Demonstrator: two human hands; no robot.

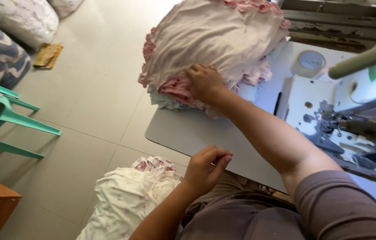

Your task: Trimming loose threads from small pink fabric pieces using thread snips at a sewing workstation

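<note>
Fabric stack [210, 40]: a tall pile of pale pink and cream cloth pieces with ruffled pink edges. It sits on the far left part of the table [197, 131] and overhangs the table's left edge.
Right hand [203, 82]: my arm reaches across the table from the near right. The hand lies on the near side of the stack, palm down, fingers curled into the pink layers low in the pile. I cannot tell if they pinch one piece or only press on it.
Left hand [206, 166]: it hovers over the table's near edge, above my lap. The fingertips are drawn together against the thumb, as in a pinch. I cannot tell whether anything is between them.
Lap cloth [128, 200]: a bundle of white printed fabric with red and pink spots, just left of my left wrist, below the table's near left corner.
Sewing machine [357, 102]: white, on the right side of the table, well apart from the stack.
Tape roll [309, 62]: pale, lying flat on the table between the stack and the machine, toward the far edge.
Chair [1, 120]: green plastic, on the tiled floor far to the left.
Bags [14, 26]: stuffed sacks on the floor, top left.
</note>
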